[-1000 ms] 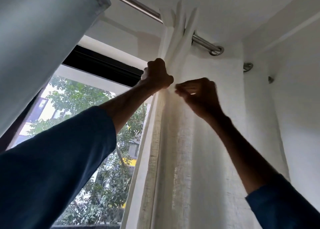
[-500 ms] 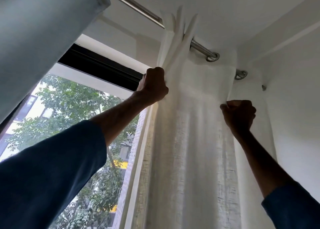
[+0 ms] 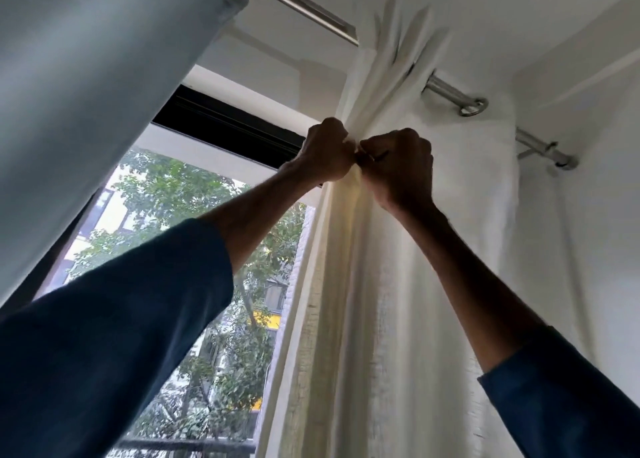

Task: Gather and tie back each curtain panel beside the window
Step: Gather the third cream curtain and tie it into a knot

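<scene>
A white sheer curtain panel (image 3: 398, 284) hangs from the metal rod (image 3: 453, 93) at the right of the window. Its top folds are bunched together just under the rod. My left hand (image 3: 327, 156) grips the bunched folds on the window side, fingers curled round the cloth. My right hand (image 3: 398, 166) is right beside it, knuckles nearly touching, and pinches the same gathered cloth from the wall side. A pale blue-grey curtain panel (image 3: 86, 76) hangs at the upper left on the same rod.
The window (image 3: 180, 235) with its dark frame lies between the two panels, with trees and buildings outside. A rod bracket (image 3: 550, 152) sticks out of the white wall (image 3: 606, 180) at the right. A dark railing (image 3: 180, 445) crosses the bottom of the window.
My right hand has come back from the panel's right side to meet my left hand, drawing more cloth into the bunch. The folds under the rod are tighter.
</scene>
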